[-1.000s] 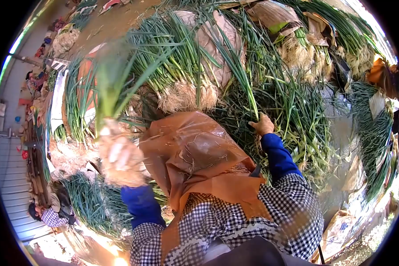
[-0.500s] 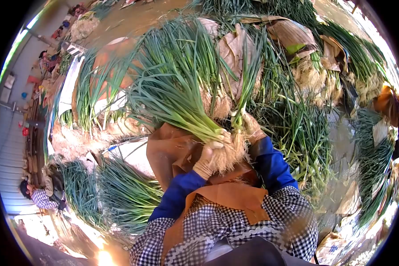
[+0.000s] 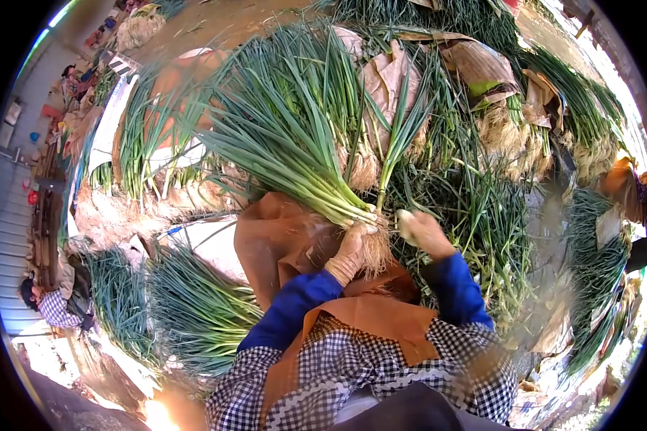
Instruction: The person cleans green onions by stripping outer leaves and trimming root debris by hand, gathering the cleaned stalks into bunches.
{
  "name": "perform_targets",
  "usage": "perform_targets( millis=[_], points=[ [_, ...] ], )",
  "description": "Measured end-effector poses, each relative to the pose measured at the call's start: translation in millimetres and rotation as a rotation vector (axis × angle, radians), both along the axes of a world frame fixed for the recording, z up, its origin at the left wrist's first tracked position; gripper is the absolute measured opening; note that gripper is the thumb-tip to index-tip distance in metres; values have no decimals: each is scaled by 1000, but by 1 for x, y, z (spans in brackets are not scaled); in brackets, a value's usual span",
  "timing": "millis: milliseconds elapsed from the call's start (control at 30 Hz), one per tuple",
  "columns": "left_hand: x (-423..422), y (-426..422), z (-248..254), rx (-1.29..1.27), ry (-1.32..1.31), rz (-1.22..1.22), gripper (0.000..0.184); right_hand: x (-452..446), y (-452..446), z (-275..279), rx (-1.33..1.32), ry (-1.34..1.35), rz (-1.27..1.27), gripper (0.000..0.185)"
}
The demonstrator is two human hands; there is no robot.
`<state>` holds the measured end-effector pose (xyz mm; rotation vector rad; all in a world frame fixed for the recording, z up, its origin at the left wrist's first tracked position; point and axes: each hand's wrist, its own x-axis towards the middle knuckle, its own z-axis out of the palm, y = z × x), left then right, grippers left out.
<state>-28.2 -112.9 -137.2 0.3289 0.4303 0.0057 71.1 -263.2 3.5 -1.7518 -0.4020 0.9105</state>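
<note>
A bunch of long green-leaved plants (image 3: pixel 295 158) with pale stems and stringy roots fans out toward the upper left. My left hand (image 3: pixel 352 248) is closed around its stems just above the roots, over the brown apron (image 3: pixel 266 244). One separate stalk (image 3: pixel 389 161) rises upright at the right side of the bunch, its base close to my left hand. Just right of the roots, my right hand (image 3: pixel 422 233) has its thumb and fingers pressed together; whether anything small is between them is too blurred to tell.
Loose green leaves (image 3: pixel 482 223) lie in a heap to the right. Another leafy bunch (image 3: pixel 201 309) lies at lower left beside a white sheet (image 3: pixel 212 248). Rooted bundles (image 3: pixel 510 136) stand at upper right. A person in a checkered top (image 3: pixel 56 307) is at the far left.
My left hand has gathered the bunch from the left onto the apron's front. My right hand brought a stalk to it, then moved off to the right of the roots.
</note>
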Motion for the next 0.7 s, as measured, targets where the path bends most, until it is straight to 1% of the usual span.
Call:
perform_targets(
  millis=[33,67,100,133,200,233,267,300,333,367,400,433,467,500,533,567,600,633,667,700],
  points=[
    [2,-2,18,10,-45,59,33,4,-31,-10,103,54,-27,38],
    [2,-4,42,20,-86,116,35,11,-57,-3,279,23,-49,39],
    [-4,-1,79,146,-147,119,39,22,-88,-9,263,78,-152,34],
    [-4,0,77,143,-148,112,39,39,-102,-6,-92,152,-190,33],
    [-3,-2,61,65,-88,102,41,53,-108,-37,-1162,-767,261,39],
    [0,-3,52,98,-223,93,42,50,-86,-28,-960,-763,142,49],
    [-1,-1,58,123,-199,58,42,46,-53,-24,-744,-703,17,47],
    [-2,-3,63,163,-179,40,41,44,-30,-37,-328,-672,-61,48],
    [-6,-3,69,206,-151,17,41,38,2,-22,-251,-465,-60,41],
    [-10,-6,81,274,-59,24,40,40,23,-43,-35,-395,-64,44],
    [-7,-5,46,134,-110,-30,34,37,44,-29,-97,-137,-61,46],
    [-7,-4,18,255,-76,-71,29,40,57,-27,-295,-295,56,49],
    [-8,-4,3,371,-39,-111,25,42,65,-28,-497,-451,173,52],
    [-9,-7,0,361,-65,-60,19,39,71,-33,-514,-551,171,50],
    [-11,-9,2,359,-60,-60,19,34,73,-42,-531,-647,167,49],
    [-12,-11,13,334,16,-67,19,28,70,-46,-487,-732,104,43],
    [-11,-14,25,308,87,-74,19,25,69,-49,-490,-732,100,43],
    [-14,-14,59,499,241,-130,21,19,70,-45,-561,-761,52,42],
    [-13,-15,65,494,240,-136,21,13,69,-44,-633,-788,4,41],
    [-12,-16,70,389,221,-106,22,11,65,-57,-549,-853,-90,41]
  ],
)
